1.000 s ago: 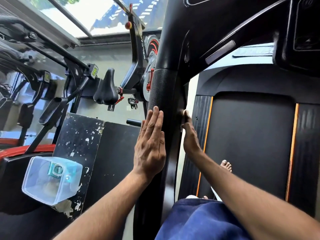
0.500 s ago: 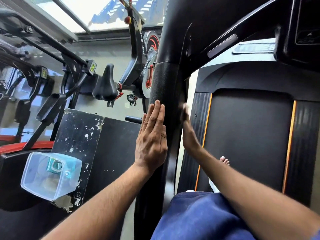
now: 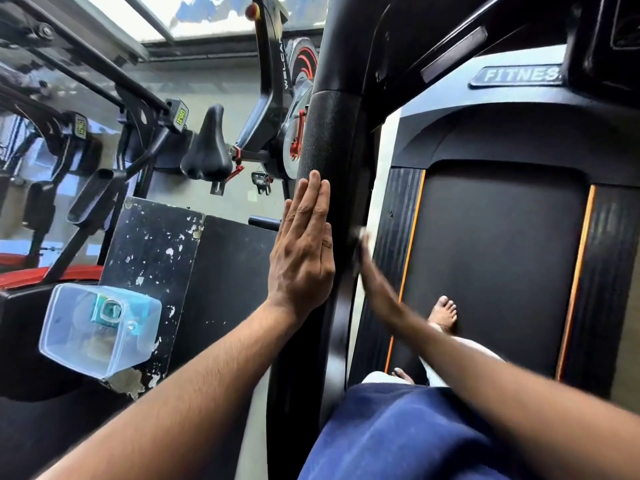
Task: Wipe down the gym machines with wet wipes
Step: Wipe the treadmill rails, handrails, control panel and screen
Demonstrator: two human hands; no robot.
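Left hand (image 3: 304, 251): laid flat against the outer face of the treadmill upright (image 3: 327, 140), fingers straight and together, gripping nothing; probably there to brace the body.
Right hand (image 3: 372, 275): pressed to the inner face of the same upright, across from the left hand; blurred, so finger state could not be told.
Wet wipe (image 3: 363, 233): a small pale scrap at the right fingertips, against the upright; likely pinned there by the hand, though the hold itself was out of sight.
Stance: stood barefoot on the treadmill belt (image 3: 495, 265), one bare foot (image 3: 444, 311) in view, close enough for both arms to reach the post.
Clear plastic tub (image 3: 100, 329): parked on its side on a scuffed black board (image 3: 152, 244) to the left, well apart from both hands; contents hard to make out through the plastic.
Hidden or cut off: right palm and most of the wipe behind the post edge; console cropped at the top; lower upright covered by arm and blue clothing (image 3: 398, 434).
Exercise bike (image 3: 273, 98): beyond the upright, untouched.
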